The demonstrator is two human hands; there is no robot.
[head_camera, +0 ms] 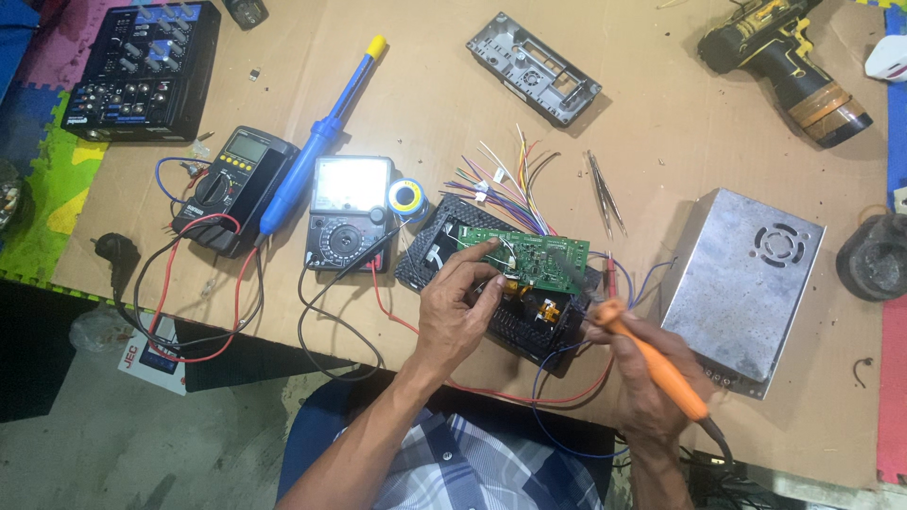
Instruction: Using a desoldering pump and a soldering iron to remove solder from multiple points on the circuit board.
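My left hand point(460, 307) rests on a green circuit board point(529, 253), with the index finger and thumb pressing its near left edge. The board lies tilted on a black perforated chassis point(444, 247), and a fan of coloured wires point(505, 184) spreads from its far side. My right hand point(635, 370) grips an orange-handled soldering iron point(661, 366). Its tip points toward the board's right end, next to two red probes point(612, 277).
An analog multimeter point(348, 212), a digital multimeter point(230, 184), a blue desoldering pump point(321, 142) and a solder spool point(406, 198) lie to the left. Tweezers point(603, 194), a metal power supply box point(746, 283), a cordless drill point(784, 61) and a grey panel point(534, 68) are farther off.
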